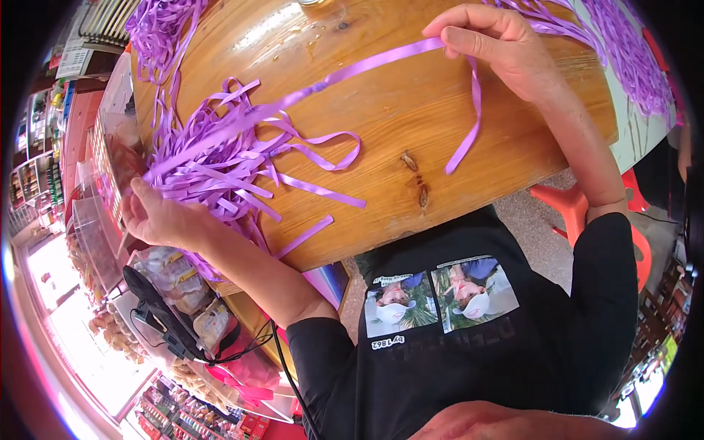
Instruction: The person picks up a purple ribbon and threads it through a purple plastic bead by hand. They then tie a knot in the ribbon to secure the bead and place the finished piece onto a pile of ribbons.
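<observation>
A purple ribbon (367,67) with a small knot partway along is stretched between my two hands over the wooden table. At the left, my left hand (161,216) pinches one end of it, beside a tangled heap of purple ribbons (213,161). High on the right, my right hand (499,48) grips the ribbon between thumb and fingers, and a loose tail (475,117) hangs down below it. Several cut ends of the heap spread toward the middle of the table (352,235).
More purple ribbons lie in bundles at the far left (158,37) and far right (631,59). An orange plastic stool (568,205) stands by the table's right side. Below the left edge are clear plastic bags (176,275) and a black device with cables (158,315).
</observation>
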Tool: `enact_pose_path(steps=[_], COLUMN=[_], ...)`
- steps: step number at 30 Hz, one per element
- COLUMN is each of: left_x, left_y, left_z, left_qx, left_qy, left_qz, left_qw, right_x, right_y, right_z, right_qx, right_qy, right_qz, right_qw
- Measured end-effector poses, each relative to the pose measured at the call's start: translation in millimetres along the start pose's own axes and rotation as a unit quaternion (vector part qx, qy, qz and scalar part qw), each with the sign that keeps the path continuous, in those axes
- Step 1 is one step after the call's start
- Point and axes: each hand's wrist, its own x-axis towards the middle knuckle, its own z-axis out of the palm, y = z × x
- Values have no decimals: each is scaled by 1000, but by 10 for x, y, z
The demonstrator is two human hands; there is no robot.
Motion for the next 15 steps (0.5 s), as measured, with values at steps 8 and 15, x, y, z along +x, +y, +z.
enact_pose_path(steps=[8, 15], left_x=[-1341, -1161], left_y=[460, 359], left_z=[707, 572], left_qx=[-86, -58], left_qy=[-479, -413], left_qz=[-49, -292], left_qw=[872, 860], right_x=[134, 34], right_y=[-8, 54], right_z=[367, 117], right_qx=[31, 9], right_qy=[-133, -60], right_qz=[-132, -94], right_qw=[982, 994])
